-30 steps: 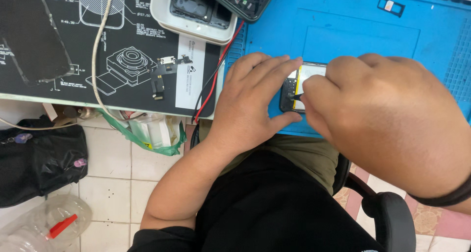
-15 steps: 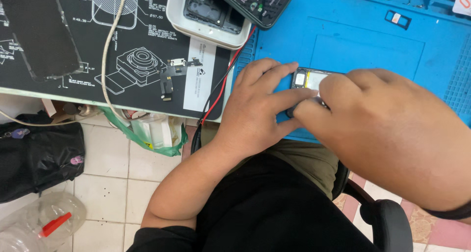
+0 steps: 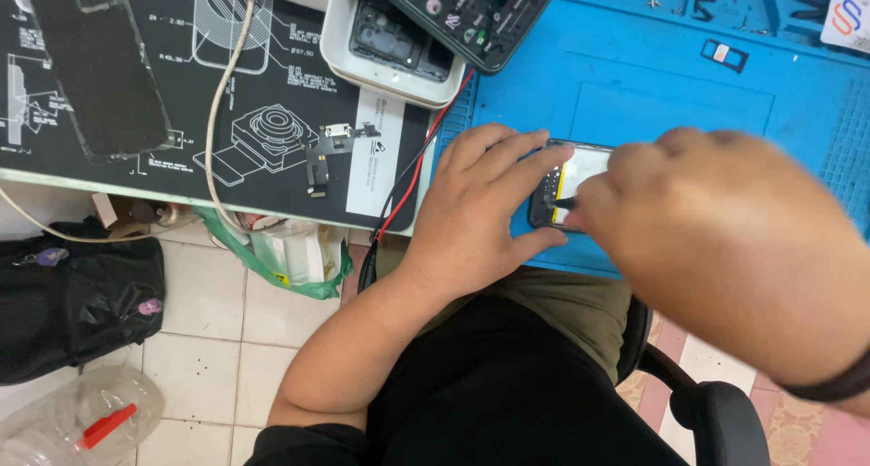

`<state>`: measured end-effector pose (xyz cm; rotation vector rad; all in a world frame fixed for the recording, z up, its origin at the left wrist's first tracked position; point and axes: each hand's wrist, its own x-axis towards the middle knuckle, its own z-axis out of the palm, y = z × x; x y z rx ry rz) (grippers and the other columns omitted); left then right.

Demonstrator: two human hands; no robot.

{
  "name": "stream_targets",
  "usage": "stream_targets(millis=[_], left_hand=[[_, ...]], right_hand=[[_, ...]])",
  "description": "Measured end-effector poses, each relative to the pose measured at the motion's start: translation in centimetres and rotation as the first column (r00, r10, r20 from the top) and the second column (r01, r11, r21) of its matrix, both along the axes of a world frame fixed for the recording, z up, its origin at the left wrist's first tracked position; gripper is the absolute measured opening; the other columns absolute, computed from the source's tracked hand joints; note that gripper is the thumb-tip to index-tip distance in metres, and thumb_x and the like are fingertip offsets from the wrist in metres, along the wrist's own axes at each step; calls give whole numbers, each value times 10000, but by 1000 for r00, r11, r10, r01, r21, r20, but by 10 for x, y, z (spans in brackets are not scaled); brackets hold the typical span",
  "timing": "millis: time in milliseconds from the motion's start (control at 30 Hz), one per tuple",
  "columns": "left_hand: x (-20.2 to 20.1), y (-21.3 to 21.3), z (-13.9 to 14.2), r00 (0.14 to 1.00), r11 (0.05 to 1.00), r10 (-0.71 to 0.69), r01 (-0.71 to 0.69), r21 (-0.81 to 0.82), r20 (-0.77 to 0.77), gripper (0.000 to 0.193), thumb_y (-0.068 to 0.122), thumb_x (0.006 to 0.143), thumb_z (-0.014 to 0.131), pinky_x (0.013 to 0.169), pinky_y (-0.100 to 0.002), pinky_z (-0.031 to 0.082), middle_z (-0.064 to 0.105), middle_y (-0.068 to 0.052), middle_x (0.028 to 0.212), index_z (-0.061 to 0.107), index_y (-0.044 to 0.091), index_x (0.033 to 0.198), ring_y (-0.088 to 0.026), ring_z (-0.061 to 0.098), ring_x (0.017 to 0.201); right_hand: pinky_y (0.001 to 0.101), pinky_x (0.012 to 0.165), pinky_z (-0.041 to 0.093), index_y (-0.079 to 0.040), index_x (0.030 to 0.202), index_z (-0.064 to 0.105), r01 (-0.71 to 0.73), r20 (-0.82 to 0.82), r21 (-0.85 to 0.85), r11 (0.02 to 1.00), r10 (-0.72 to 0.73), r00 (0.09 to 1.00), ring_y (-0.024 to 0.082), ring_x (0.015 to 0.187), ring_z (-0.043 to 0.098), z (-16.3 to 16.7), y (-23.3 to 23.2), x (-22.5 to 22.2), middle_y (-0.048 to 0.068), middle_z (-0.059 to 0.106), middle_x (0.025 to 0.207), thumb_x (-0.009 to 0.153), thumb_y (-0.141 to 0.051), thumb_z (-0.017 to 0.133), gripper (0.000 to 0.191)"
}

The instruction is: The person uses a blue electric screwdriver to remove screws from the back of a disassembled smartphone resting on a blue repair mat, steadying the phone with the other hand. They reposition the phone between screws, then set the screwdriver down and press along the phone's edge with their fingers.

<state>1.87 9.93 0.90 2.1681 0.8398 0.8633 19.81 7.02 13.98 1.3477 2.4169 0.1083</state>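
On the blue mat: our opened phone (image 3: 569, 180) lies at the mat's (image 3: 671, 112) near edge.
Left hand (image 3: 476, 208): fingers spread, pinning the phone.
Right hand (image 3: 725, 239): curled, pinching a thin dark tool (image 3: 565, 202).
Hidden: we cannot see most of the phone.

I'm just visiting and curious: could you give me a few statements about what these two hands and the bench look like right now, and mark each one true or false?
1. The left hand presses on the near end of an opened phone lying on the blue mat. True.
2. The right hand hangs idle, far from the phone. False: it is over the phone, with a thin dark tool tip at its fingers.
3. A red and black wire pair runs between the black mat and the blue mat. True.
4. The blue mat lies on the floor. False: it is on the bench; the floor holds a black bag.
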Motion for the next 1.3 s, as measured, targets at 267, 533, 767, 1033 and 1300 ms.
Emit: stream_targets(millis=[267,533,767,1033,1300], left_hand=[[-1,1,2,1000,1000,7,-7,7,0,838,276,691,922,1160,-451,416,644,-61,1392,572,137,1440,-294,555,1289],[-1,1,5,1000,1000,-1,1,-2,-1,864,283,685,920,1145,-451,414,637,-65,1391,552,129,1451,-297,552,1287],[0,1,3,1000,1000,5,-5,12,-28,856,309,712,927,1163,-457,402,635,-51,1401,545,119,1454,-301,546,1294],[0,3,5,999,1000,-7,7,2,-35,871,284,684,924,1153,-456,400,635,-55,1395,544,120,1451,-304,543,1291],[1,2,7,999,1000,7,-7,15,-33,886,275,674,939,1131,-455,402,634,-68,1392,543,108,1448,-319,528,1288]], right_hand=[[354,669,537,-180,1128,640,6,-165,-48,999,-14,986,224,816,650,-4,-4,9,17,574,864,738,-159,714,397],[320,697,550,-239,1217,608,149,17,-171,974,-149,989,196,856,667,5,2,6,-17,590,861,892,-316,638,335],[328,695,553,-217,1353,578,137,-53,-234,962,-154,987,198,825,671,-1,-4,8,8,590,888,894,-322,636,474],[352,715,567,-274,1280,590,155,-84,-163,974,-170,982,228,874,698,8,3,3,11,660,923,883,-282,668,404],[367,609,552,-127,926,742,97,-551,-20,995,-92,829,276,793,702,-6,-12,26,13,742,895,757,-82,710,177]])
